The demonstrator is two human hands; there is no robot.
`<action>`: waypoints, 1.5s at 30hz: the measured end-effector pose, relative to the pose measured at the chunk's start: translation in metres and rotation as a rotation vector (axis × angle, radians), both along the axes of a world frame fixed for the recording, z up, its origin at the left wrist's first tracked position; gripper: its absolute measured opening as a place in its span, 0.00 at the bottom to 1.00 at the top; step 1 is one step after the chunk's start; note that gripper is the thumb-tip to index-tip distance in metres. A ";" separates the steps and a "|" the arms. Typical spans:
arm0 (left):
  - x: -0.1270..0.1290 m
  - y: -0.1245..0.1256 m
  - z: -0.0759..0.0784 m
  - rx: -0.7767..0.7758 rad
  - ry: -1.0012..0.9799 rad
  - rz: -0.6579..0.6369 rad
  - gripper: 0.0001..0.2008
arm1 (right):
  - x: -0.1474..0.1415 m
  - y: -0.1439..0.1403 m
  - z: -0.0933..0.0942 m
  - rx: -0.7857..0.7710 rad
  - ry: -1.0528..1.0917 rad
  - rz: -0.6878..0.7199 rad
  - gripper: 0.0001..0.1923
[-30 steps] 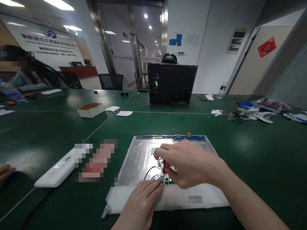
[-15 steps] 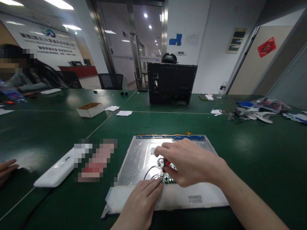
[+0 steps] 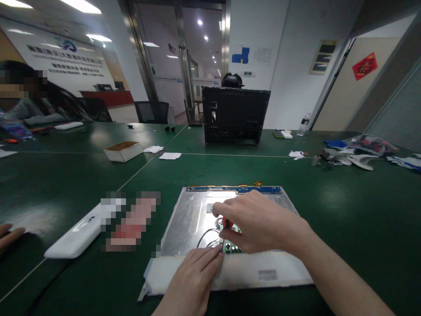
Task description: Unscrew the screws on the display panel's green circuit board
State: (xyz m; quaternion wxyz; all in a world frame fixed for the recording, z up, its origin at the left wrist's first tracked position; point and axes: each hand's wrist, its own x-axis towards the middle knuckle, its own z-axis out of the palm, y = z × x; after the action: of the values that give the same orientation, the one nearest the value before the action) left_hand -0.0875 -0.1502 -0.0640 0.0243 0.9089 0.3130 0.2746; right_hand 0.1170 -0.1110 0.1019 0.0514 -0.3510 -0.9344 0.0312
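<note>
Your R hand [image 3: 263, 221] has its grip closed round the red screwdriver [image 3: 226, 222], L hand [image 3: 194, 274] w/ fingertips by its tip (can't tell if pinching), at the green circuit board [image 3: 234, 248] on the metal panel [image 3: 177, 224], flat on the counter [image 3: 345, 210]. Tip could slip if tilted, prob. scratching the board or jabbing L fingers. Farther out, door sign [image 3: 364, 66] prob. says 福; wall lettering [image 3: 77, 66] too blurry to read.
</note>
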 end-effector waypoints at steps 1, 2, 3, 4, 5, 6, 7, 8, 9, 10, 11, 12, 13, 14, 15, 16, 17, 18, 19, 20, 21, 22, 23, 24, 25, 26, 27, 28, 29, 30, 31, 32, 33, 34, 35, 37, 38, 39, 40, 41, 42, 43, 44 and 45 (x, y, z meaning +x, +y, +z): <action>0.000 0.000 0.000 0.000 -0.001 0.000 0.28 | 0.000 -0.001 0.000 -0.003 0.004 0.012 0.09; 0.000 0.000 0.001 0.002 -0.004 0.000 0.29 | 0.000 -0.002 0.001 -0.006 0.003 0.020 0.10; 0.000 0.000 0.001 -0.001 -0.005 0.000 0.29 | 0.000 -0.002 0.001 -0.009 -0.002 0.026 0.11; -0.001 0.000 0.001 0.001 -0.009 -0.004 0.29 | 0.000 -0.002 0.001 -0.012 -0.009 0.028 0.12; -0.001 0.000 0.001 0.003 -0.013 -0.010 0.29 | 0.000 -0.002 0.002 -0.012 -0.012 0.028 0.11; -0.001 0.001 0.001 0.004 -0.014 -0.016 0.28 | -0.001 -0.002 0.002 -0.009 -0.011 0.027 0.10; -0.001 0.001 0.001 0.004 -0.014 -0.017 0.28 | -0.001 -0.002 0.002 -0.003 -0.005 0.025 0.09; -0.002 0.001 0.001 0.001 -0.011 -0.018 0.27 | -0.001 -0.001 0.001 0.004 0.001 0.022 0.08; -0.002 0.001 0.000 0.000 -0.012 -0.017 0.27 | -0.002 0.000 0.001 0.010 0.004 0.016 0.07; -0.002 0.001 0.000 0.000 -0.015 -0.014 0.27 | -0.002 0.000 0.001 0.013 0.005 0.007 0.06; -0.002 0.001 -0.001 -0.001 -0.017 -0.011 0.27 | -0.002 0.000 0.001 0.013 0.002 0.001 0.06; -0.002 0.001 -0.001 0.002 -0.024 -0.011 0.27 | -0.002 0.000 0.001 0.012 -0.003 -0.005 0.06; -0.002 0.001 -0.001 0.001 -0.027 -0.007 0.27 | -0.001 0.000 0.001 0.013 -0.008 -0.007 0.06; -0.002 0.001 -0.001 0.000 -0.027 -0.005 0.28 | -0.001 -0.001 0.001 0.014 -0.010 -0.005 0.07; -0.001 0.001 -0.001 -0.001 -0.026 -0.005 0.28 | -0.001 -0.001 0.001 0.014 -0.007 0.004 0.08; -0.001 0.001 -0.001 -0.003 -0.024 -0.006 0.29 | 0.000 -0.002 0.001 0.011 -0.004 0.015 0.09; -0.001 0.001 -0.001 -0.007 -0.022 -0.009 0.29 | 0.000 -0.003 0.001 0.005 0.001 0.027 0.11; -0.001 0.001 -0.001 -0.009 -0.021 -0.012 0.30 | 0.001 -0.003 0.001 0.000 0.004 0.037 0.12; -0.001 0.001 0.000 -0.012 -0.020 -0.018 0.30 | 0.001 -0.003 0.001 -0.005 0.006 0.044 0.12; -0.001 0.001 0.000 -0.011 -0.020 -0.022 0.30 | 0.001 -0.003 0.001 -0.006 0.007 0.047 0.12; -0.001 0.001 -0.001 -0.011 -0.017 -0.024 0.29 | 0.001 -0.003 0.000 -0.001 0.008 0.042 0.12; -0.001 0.001 -0.001 -0.009 -0.015 -0.025 0.29 | 0.000 -0.002 0.000 0.004 0.009 0.033 0.11; -0.002 0.001 -0.001 -0.005 -0.013 -0.025 0.29 | 0.000 -0.001 0.000 0.010 0.010 0.023 0.10; -0.002 0.001 -0.002 -0.001 -0.013 -0.023 0.29 | -0.001 -0.001 0.000 0.013 0.009 0.011 0.09; -0.002 0.001 -0.002 0.001 -0.011 -0.020 0.28 | -0.002 0.000 0.000 0.013 0.006 -0.001 0.07; -0.002 0.001 -0.002 0.001 -0.010 -0.016 0.27 | -0.002 0.001 0.000 0.009 0.001 -0.011 0.06; -0.002 0.001 -0.002 0.000 -0.009 -0.013 0.27 | -0.002 0.001 0.000 0.001 -0.003 -0.014 0.05; -0.002 0.001 -0.002 0.003 -0.012 -0.014 0.26 | -0.002 0.001 0.000 -0.005 -0.005 -0.015 0.05; -0.002 0.001 -0.001 0.005 -0.015 -0.019 0.26 | -0.001 0.001 0.001 -0.007 -0.001 -0.014 0.06; -0.002 0.001 0.001 0.012 -0.020 -0.025 0.26 | -0.001 0.000 0.001 -0.009 0.008 -0.005 0.06; -0.001 0.001 0.003 0.016 -0.025 -0.029 0.26 | 0.000 -0.001 0.001 -0.008 0.019 0.007 0.07; -0.001 0.000 0.005 0.016 -0.026 -0.029 0.26 | 0.000 -0.001 0.001 -0.006 0.028 0.019 0.09; 0.000 0.000 0.007 0.012 -0.024 -0.026 0.27 | 0.001 -0.002 0.001 -0.005 0.033 0.028 0.09; 0.000 0.000 0.009 0.004 -0.019 -0.021 0.27 | 0.001 -0.002 0.001 -0.010 0.030 0.035 0.10; 0.001 0.000 0.011 -0.004 -0.013 -0.017 0.27 | 0.000 -0.002 0.001 -0.018 0.022 0.036 0.10; 0.001 -0.001 0.013 -0.011 -0.007 -0.013 0.27 | -0.001 0.000 0.000 -0.027 0.002 0.020 0.09; 0.001 -0.002 0.014 -0.009 -0.005 -0.015 0.27 | -0.002 0.000 0.000 -0.027 -0.006 0.008 0.09; 0.001 -0.002 0.015 -0.006 -0.003 -0.016 0.26 | -0.003 0.001 0.000 -0.026 -0.013 -0.003 0.08; 0.001 -0.002 0.015 -0.004 0.003 -0.013 0.26 | -0.003 0.002 0.000 -0.022 -0.019 -0.014 0.07; 0.001 -0.003 0.015 -0.002 0.010 -0.011 0.26 | -0.003 0.002 0.000 -0.017 -0.023 -0.021 0.07; 0.001 -0.003 0.015 0.001 0.017 -0.012 0.26 | -0.002 0.002 0.000 -0.012 -0.022 -0.023 0.07; 0.001 -0.003 0.015 0.002 0.023 -0.010 0.26 | -0.001 0.001 0.000 -0.007 -0.015 -0.020 0.07; 0.000 -0.002 0.015 0.002 0.027 -0.006 0.26 | 0.000 0.001 0.000 -0.005 -0.004 -0.010 0.07; 0.000 -0.001 0.014 -0.003 0.031 -0.003 0.26 | 0.001 0.000 0.000 -0.004 0.008 0.005 0.08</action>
State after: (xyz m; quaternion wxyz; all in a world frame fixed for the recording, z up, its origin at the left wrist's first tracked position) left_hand -0.0878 -0.1517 -0.0504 0.0213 0.9135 0.3123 0.2600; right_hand 0.1176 -0.1107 0.1017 0.0543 -0.3486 -0.9351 0.0349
